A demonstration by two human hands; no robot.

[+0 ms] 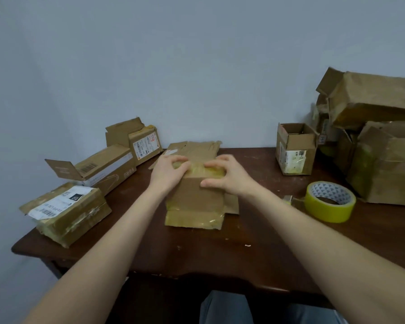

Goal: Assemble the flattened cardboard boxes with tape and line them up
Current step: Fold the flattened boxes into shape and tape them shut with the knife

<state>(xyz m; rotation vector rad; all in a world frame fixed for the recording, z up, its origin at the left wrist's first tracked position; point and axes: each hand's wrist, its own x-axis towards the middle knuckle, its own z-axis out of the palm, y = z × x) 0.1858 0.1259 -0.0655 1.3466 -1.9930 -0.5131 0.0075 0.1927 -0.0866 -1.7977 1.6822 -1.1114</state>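
On the left, three assembled boxes [66, 211] are seen in a loose row along the table [220, 253]. At the centre, a taped box [197, 199] is stood on the table. Its top left corner is gripped by the left hand [171, 170], fingers curled onto the tape. Its top edge is clamped by the right hand [225, 175], thumb on the near face. Flat cardboard [197, 147] lies just behind. Sealing is judged to be under way. Further right, the tape roll [330, 202] lies untouched. Next, firm smoothing is called for, then a place in the row.
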